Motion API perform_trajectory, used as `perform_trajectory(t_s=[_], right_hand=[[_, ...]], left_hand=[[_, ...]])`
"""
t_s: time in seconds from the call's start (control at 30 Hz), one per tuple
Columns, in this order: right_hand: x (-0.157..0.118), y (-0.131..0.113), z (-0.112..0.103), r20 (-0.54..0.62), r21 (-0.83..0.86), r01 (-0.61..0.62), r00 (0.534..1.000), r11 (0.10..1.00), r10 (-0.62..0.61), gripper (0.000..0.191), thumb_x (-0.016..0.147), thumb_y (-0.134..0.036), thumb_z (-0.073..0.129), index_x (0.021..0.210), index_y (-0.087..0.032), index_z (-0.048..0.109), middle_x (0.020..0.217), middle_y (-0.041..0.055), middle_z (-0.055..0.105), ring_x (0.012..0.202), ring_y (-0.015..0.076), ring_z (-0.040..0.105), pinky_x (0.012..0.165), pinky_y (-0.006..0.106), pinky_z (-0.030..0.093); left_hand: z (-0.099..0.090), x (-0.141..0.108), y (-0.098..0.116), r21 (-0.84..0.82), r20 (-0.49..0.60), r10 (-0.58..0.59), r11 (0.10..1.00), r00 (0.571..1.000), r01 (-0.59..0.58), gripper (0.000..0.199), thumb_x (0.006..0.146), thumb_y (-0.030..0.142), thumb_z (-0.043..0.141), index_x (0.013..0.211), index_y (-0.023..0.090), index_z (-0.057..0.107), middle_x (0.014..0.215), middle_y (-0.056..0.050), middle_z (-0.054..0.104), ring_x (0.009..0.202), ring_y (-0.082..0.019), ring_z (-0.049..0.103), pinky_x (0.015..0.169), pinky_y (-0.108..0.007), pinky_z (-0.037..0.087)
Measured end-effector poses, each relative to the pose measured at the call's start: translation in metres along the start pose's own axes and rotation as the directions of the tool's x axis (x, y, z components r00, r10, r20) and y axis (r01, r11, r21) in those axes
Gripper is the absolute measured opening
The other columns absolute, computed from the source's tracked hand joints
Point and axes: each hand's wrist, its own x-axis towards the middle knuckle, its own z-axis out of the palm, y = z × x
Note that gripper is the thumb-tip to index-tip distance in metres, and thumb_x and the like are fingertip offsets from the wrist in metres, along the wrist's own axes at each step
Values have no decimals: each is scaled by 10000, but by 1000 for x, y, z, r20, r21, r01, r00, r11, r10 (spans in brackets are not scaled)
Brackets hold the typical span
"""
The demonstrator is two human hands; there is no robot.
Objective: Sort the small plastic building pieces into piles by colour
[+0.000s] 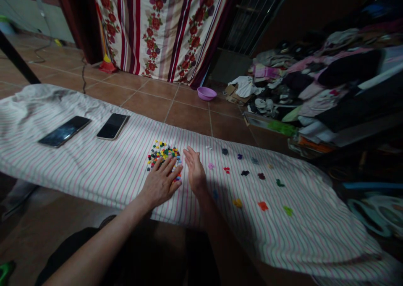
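A mixed heap of small coloured plastic pieces point(162, 149) lies on the striped cloth point(132, 168). My left hand point(163, 181) rests palm down over the heap's near side, fingers spread, hiding part of it. Just right of the heap, my right hand point(195, 170) is held on edge with its fingers stretched out and nothing in it. Farther right are small single-colour clusters, among them pink point(210, 166), red point(226, 170), black point(244, 173), yellow point(237, 203), orange point(262, 206) and lime green point(287, 211). A blue cluster point(215, 194) sits beside my right forearm.
Two phones, one dark point(64, 131) and one light-edged point(112, 126), lie on the cloth at left. Beyond the cloth's far edge, a purple basin point(207, 93) stands on the tiled floor. A flowered curtain point(163, 30) hangs behind; piled clothes point(302, 76) fill the right.
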Motion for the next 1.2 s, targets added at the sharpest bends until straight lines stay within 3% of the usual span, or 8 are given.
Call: perform_trajectory(t_s=[0.17, 0.5, 0.73, 0.9, 1.2], right_hand=[[-3, -4, -6, 0, -97, 29, 1000, 995, -29, 670, 951, -642, 189, 1338, -218, 535, 1360, 117, 568, 1282, 227, 510, 1080, 443, 385], [-1, 11, -12, 6, -147, -15, 1000, 989, 16, 676, 942, -658, 214, 1269, -212, 605, 1355, 103, 577, 1278, 253, 514, 1077, 467, 392], [-1, 14, -13, 6, -239, -38, 999, 970, 40, 667, 947, -651, 206, 1292, -232, 593, 1372, 74, 566, 1284, 234, 508, 1076, 435, 406], [-3, 10, -13, 20, -270, -41, 999, 962, 48, 668, 948, -653, 197, 1263, -239, 616, 1361, 60, 577, 1301, 222, 490, 1111, 428, 366], [-3, 10, -14, 3, -296, -68, 997, 953, 72, 698, 926, -692, 201, 1230, -248, 645, 1321, 61, 609, 1258, 237, 531, 1088, 429, 390]], left_hand=[[6, 4, 9, -31, 15, 38, 999, 999, -37, 472, 938, 440, 397, 1376, 281, 470, 1468, -64, 461, 1413, -239, 339, 1166, -505, 262], [22, 33, 2, -4, -16, -166, 986, 986, 166, 489, 941, 474, 362, 1342, 244, 520, 1488, -90, 425, 1407, -264, 347, 1158, -514, 257], [18, 45, -7, 5, -62, -299, 954, 952, 300, 517, 923, 503, 359, 1340, 244, 521, 1423, -82, 513, 1386, -278, 373, 1147, -528, 240], [12, 48, -15, 1, -28, -369, 929, 929, 370, 528, 919, 505, 347, 1332, 233, 532, 1439, -98, 492, 1384, -309, 358, 1124, -531, 255], [0, 30, -27, 11, -48, -428, 903, 903, 429, 512, 902, 509, 371, 1294, 244, 566, 1388, -97, 542, 1341, -336, 403, 1059, -532, 334]])
